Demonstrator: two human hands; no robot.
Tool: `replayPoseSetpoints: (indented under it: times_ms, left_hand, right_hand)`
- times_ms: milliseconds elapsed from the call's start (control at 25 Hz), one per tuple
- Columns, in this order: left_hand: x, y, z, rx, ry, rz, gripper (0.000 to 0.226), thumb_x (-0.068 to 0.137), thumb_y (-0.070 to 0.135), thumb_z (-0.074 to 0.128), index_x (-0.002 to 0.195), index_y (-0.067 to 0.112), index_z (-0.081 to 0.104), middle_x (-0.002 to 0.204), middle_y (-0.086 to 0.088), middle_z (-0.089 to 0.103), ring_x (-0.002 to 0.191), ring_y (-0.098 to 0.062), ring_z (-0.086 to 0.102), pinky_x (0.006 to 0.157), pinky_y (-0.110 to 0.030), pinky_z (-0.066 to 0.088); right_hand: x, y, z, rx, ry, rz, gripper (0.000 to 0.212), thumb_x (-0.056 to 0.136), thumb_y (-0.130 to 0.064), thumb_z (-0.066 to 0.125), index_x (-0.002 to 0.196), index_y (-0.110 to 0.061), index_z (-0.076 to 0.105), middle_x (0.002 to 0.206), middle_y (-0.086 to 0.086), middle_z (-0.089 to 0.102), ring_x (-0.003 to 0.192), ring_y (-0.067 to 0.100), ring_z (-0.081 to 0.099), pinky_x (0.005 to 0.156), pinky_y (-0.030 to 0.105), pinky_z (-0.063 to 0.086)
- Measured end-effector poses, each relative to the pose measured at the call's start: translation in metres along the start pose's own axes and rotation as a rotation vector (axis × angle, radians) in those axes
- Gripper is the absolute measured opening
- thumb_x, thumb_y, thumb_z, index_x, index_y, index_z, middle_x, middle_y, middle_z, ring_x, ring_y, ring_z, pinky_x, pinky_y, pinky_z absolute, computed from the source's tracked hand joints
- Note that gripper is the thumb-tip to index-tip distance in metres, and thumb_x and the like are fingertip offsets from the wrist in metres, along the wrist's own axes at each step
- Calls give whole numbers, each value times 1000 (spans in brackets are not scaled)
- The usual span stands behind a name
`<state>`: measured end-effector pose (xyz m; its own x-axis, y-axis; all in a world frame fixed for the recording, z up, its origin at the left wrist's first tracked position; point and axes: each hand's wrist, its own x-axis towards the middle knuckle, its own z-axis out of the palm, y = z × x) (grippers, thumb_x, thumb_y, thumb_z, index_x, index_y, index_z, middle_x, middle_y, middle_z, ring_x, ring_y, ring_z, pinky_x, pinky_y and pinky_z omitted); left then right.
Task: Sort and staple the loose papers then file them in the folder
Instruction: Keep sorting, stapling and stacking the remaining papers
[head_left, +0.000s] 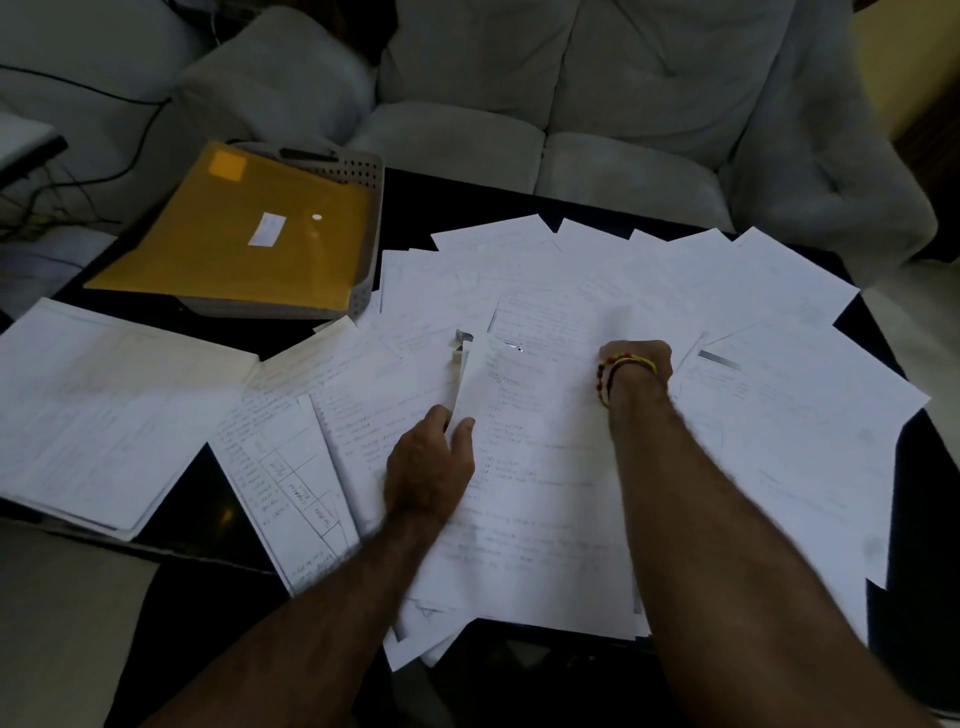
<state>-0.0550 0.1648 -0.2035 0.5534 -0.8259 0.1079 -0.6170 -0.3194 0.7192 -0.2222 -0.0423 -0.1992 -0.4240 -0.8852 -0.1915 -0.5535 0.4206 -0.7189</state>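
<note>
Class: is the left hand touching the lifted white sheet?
Touching: the head view shows the left hand pinching the lifted white paper sheet at its lower edge.

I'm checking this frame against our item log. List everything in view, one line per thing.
loose papers: many, white, spread across the table's middle and right
stapler: one, pale with metal tip, partly under a lifted sheet at centre
folder: one, yellow, lying on the tray at far left
tray: one, grey, perforated, far left of table
paper stack: one, white, near left
table: one, black
sofa: one, grey, behind the table
cables: several, black, upper left
left hand: one, pinches the lifted sheet's edge
right hand: one, beaded wristbands, fingers hidden
</note>
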Motion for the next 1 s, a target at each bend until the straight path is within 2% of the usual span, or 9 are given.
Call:
replayPoseSetpoints:
  times_ms: [40, 80, 160, 320, 480, 600, 760, 880, 1000]
  left_hand:
    - [0, 0, 0, -1, -2, 5, 26, 93, 42, 53, 79, 23, 42, 78, 2, 65, 66, -18, 55, 60, -26, 42]
    - [-1, -1, 0, -4, -4, 10, 26, 93, 42, 53, 79, 23, 43, 78, 2, 65, 66, -18, 56, 60, -26, 42]
    - [-1, -1, 1, -15, -8, 22, 25, 94, 42, 52, 80, 21, 45, 78, 1, 65, 68, -18, 58, 60, -27, 44]
    - [0, -2, 1, -74, 0, 5, 24, 92, 38, 56, 81, 18, 50, 81, -4, 67, 75, -27, 61, 65, -34, 50]
    - [-1, 1, -3, -83, -6, 3, 23, 94, 37, 53, 91, 15, 54, 91, -8, 69, 83, -32, 63, 70, -38, 53]
    - [-2, 5, -9, -69, -32, -16, 24, 96, 36, 49, 98, 13, 56, 95, -10, 68, 85, -31, 62, 70, -34, 47]
    - [-2, 3, -10, -96, -64, -39, 25, 96, 30, 49, 109, 10, 58, 102, -14, 68, 95, -36, 62, 77, -37, 48]
    - [-4, -1, -15, -253, -157, -109, 34, 93, 31, 47, 119, 12, 58, 117, -14, 64, 109, -34, 58, 90, -32, 44]
    - [1, -6, -15, -250, -117, -61, 20, 98, 28, 46, 95, 13, 60, 95, -13, 66, 92, -33, 60, 76, -35, 46]
  right_hand:
    - [-16, -16, -15, 263, 97, 136, 12, 74, -3, 54, 81, -13, 56, 93, 1, 67, 77, 21, 63, 72, 23, 48]
    - [-34, -30, -30, 360, 150, 142, 12, 74, -11, 65, 83, -12, 56, 94, 5, 67, 81, 25, 64, 75, 27, 48]
    - [-53, -42, -48, 221, 177, 75, 18, 78, -19, 71, 92, -11, 63, 99, 7, 69, 91, 28, 66, 74, 27, 44]
    - [-75, -59, -78, 225, 387, -306, 11, 88, -24, 65, 91, -14, 63, 88, 2, 67, 86, 22, 64, 67, 22, 36]
    - [-95, -87, -108, 317, 678, -770, 16, 90, -24, 64, 88, -9, 70, 83, 4, 70, 75, 13, 63, 66, 17, 42]
    - [-120, -103, -129, 483, 780, -870, 19, 89, -24, 66, 83, -6, 70, 77, 2, 69, 70, 8, 60, 64, 10, 42]
    - [-135, -95, -153, 560, 626, -613, 17, 87, -23, 68, 85, -6, 68, 82, -3, 66, 74, 5, 57, 63, 5, 41]
    - [-121, -57, -147, 392, 373, -350, 13, 83, -22, 67, 83, -8, 68, 78, 2, 66, 75, 16, 61, 65, 22, 46]
    - [-110, -3, -108, 236, 159, -253, 15, 79, -26, 67, 79, -10, 67, 71, 6, 65, 77, 25, 63, 64, 27, 44]
